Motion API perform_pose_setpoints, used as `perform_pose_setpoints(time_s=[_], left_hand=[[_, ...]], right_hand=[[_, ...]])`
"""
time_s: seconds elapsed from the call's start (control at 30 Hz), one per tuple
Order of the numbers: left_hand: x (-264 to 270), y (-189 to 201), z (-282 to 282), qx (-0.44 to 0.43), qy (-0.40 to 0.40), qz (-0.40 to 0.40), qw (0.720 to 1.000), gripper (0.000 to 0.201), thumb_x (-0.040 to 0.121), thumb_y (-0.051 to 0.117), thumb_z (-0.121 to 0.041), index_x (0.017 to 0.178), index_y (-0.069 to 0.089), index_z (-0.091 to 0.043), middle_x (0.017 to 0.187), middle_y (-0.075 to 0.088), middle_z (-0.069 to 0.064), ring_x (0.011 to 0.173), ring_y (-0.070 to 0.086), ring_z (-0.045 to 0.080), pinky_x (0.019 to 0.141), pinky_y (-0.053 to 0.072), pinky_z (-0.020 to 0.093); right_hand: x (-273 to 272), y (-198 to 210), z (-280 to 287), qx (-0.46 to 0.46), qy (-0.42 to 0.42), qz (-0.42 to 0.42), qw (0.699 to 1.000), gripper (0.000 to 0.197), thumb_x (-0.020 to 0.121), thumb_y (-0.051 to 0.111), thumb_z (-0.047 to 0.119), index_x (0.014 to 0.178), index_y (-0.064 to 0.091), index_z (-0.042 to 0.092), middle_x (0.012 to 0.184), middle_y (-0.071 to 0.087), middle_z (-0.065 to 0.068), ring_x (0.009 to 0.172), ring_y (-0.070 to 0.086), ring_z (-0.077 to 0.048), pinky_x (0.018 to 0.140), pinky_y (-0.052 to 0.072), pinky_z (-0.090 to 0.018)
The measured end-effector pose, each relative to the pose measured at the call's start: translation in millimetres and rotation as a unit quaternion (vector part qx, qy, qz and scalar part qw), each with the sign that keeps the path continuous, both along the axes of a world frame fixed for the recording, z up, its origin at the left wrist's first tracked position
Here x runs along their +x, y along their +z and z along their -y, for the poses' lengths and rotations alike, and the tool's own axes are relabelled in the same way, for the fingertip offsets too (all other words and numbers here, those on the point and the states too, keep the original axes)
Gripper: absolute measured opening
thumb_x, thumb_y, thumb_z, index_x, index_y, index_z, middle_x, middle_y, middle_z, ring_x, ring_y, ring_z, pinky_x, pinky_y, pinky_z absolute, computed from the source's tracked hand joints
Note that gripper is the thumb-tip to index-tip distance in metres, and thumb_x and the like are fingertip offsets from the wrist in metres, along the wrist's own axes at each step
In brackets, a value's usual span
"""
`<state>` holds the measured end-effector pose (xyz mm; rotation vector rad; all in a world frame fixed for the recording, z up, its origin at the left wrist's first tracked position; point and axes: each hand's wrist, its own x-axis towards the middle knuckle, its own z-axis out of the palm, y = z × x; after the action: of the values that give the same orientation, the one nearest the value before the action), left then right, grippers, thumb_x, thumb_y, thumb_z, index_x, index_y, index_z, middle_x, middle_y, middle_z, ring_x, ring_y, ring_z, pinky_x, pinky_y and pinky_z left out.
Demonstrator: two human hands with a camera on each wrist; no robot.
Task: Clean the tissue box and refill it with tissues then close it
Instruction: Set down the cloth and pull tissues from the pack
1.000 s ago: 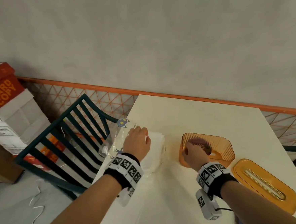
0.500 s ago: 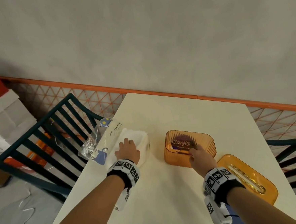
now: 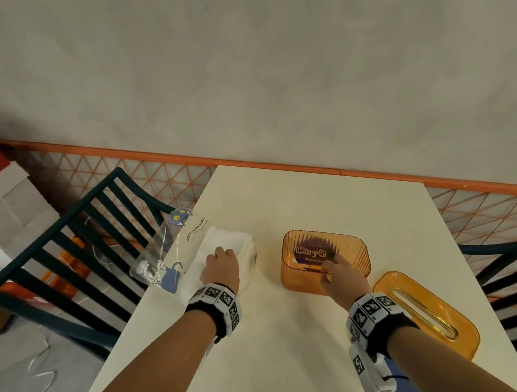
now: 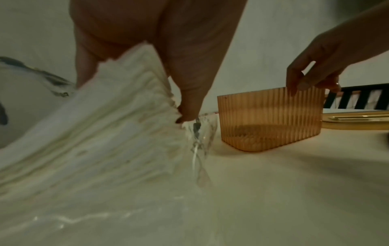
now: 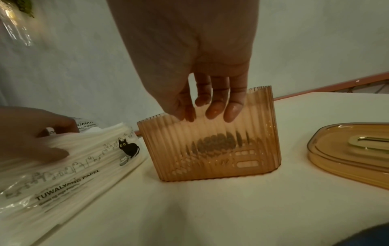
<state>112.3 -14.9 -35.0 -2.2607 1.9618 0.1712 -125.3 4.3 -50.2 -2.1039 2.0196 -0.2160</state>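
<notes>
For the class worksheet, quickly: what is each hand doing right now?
Left hand: grips the stack of tissues in its opened wrapper.
Right hand: pinches the near wall of the orange tissue box.

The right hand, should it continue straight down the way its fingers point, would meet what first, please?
Probably the floor of the orange tissue box: the right hand already pinches its near wall, fingertips inside, and no tissues show inside it.

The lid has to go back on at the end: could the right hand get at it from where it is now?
Probably yes: the lid lies bare beside the right hand, nothing between; that hand must first release the box.
</notes>
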Motion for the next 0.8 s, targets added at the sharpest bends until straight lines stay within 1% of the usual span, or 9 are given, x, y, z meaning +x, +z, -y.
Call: perform_pose_setpoints(time_s=[0.13, 0.23, 0.3, 0.47, 0.6, 0.67, 0.7, 0.73, 0.8], left_hand=[[-6.2, -1.8, -0.9, 0.007, -0.019, 0.046, 0.999, 0.037, 0.092, 0.050, -0.011, 0.127, 0.039, -0.003, 0.130, 0.043, 0.014, 0.117, 0.050, 0.028, 0.094, 0.050, 0.035], [-4.2, 1.2, -1.5, 0.005, -0.031, 0.057, 0.998, 0.033, 0.093, 0.047, -0.006, 0.125, 0.040, -0.003, 0.128, 0.046, 0.013, 0.114, 0.054, 0.026, 0.090, 0.051, 0.033], [1.1, 5.2, -0.6, -0.005, -0.040, 0.056, 0.998, 0.030, 0.093, 0.044, -0.003, 0.123, 0.042, -0.004, 0.126, 0.049, 0.011, 0.111, 0.058, 0.024, 0.087, 0.050, 0.031], [13.8, 9.1, -1.7, -0.020, -0.044, 0.031, 0.998, 0.028, 0.096, 0.044, -0.011, 0.124, 0.042, -0.007, 0.125, 0.050, 0.008, 0.108, 0.060, 0.022, 0.082, 0.050, 0.030], [13.3, 10.6, -4.2, -0.017, -0.057, 0.037, 0.998, 0.026, 0.096, 0.039, -0.007, 0.123, 0.043, -0.006, 0.126, 0.051, 0.009, 0.110, 0.060, 0.023, 0.086, 0.050, 0.030], [14.5, 21.5, -2.3, -0.024, -0.067, 0.035, 0.997, 0.028, 0.097, 0.036, -0.005, 0.123, 0.043, -0.006, 0.126, 0.052, 0.009, 0.112, 0.059, 0.025, 0.088, 0.048, 0.032], [15.9, 29.4, -0.5, -0.036, -0.069, 0.031, 0.996, 0.028, 0.097, 0.035, -0.005, 0.123, 0.044, -0.006, 0.126, 0.053, 0.009, 0.111, 0.059, 0.026, 0.087, 0.048, 0.034], [17.8, 38.2, 1.8, -0.050, -0.070, 0.024, 0.996, 0.028, 0.096, 0.034, -0.004, 0.122, 0.045, -0.006, 0.125, 0.054, 0.009, 0.111, 0.060, 0.028, 0.086, 0.048, 0.035], [22.2, 59.1, 5.3, -0.076, -0.066, 0.002, 0.995, 0.028, 0.096, 0.033, -0.003, 0.120, 0.048, -0.005, 0.121, 0.058, 0.010, 0.108, 0.061, 0.030, 0.084, 0.049, 0.037]], right_hand=[[-1.0, -1.6, -1.5, -0.005, 0.003, 0.005, 1.000, 0.024, 0.093, 0.046, 0.025, 0.112, 0.058, 0.016, 0.114, 0.052, -0.001, 0.092, 0.059, -0.015, 0.076, 0.055, -0.024], [-2.3, -0.8, -1.8, -0.011, 0.007, 0.007, 1.000, 0.024, 0.095, 0.043, 0.022, 0.112, 0.058, 0.015, 0.115, 0.053, -0.002, 0.093, 0.059, -0.016, 0.076, 0.054, -0.023], [-2.4, 1.0, -2.1, -0.013, 0.008, 0.004, 1.000, 0.025, 0.096, 0.042, 0.022, 0.112, 0.059, 0.015, 0.114, 0.054, -0.003, 0.092, 0.059, -0.016, 0.075, 0.053, -0.023], [-1.2, 4.6, -2.0, -0.008, 0.011, -0.002, 1.000, 0.026, 0.096, 0.040, 0.023, 0.111, 0.061, 0.015, 0.113, 0.055, -0.003, 0.091, 0.060, -0.017, 0.075, 0.054, -0.026], [0.7, 10.8, 0.7, 0.010, 0.009, 0.001, 1.000, 0.027, 0.096, 0.040, 0.023, 0.110, 0.061, 0.014, 0.111, 0.059, -0.003, 0.092, 0.061, -0.017, 0.078, 0.054, -0.025], [4.2, 17.7, 2.8, 0.019, 0.007, 0.021, 1.000, 0.026, 0.095, 0.042, 0.022, 0.114, 0.059, 0.015, 0.113, 0.062, -0.002, 0.096, 0.061, -0.018, 0.080, 0.052, -0.025], [7.0, 22.5, 4.6, 0.020, 0.007, 0.038, 0.999, 0.027, 0.095, 0.044, 0.021, 0.116, 0.058, 0.014, 0.113, 0.064, -0.003, 0.097, 0.062, -0.019, 0.079, 0.051, -0.025], [10.6, 28.1, 7.4, 0.021, 0.008, 0.058, 0.998, 0.027, 0.095, 0.044, 0.021, 0.118, 0.057, 0.013, 0.112, 0.066, -0.005, 0.093, 0.062, -0.019, 0.076, 0.051, -0.024], [21.1, 41.7, 14.6, 0.026, 0.014, 0.116, 0.993, 0.027, 0.096, 0.043, 0.021, 0.119, 0.055, 0.011, 0.105, 0.068, -0.009, 0.078, 0.061, -0.018, 0.063, 0.049, -0.020]])
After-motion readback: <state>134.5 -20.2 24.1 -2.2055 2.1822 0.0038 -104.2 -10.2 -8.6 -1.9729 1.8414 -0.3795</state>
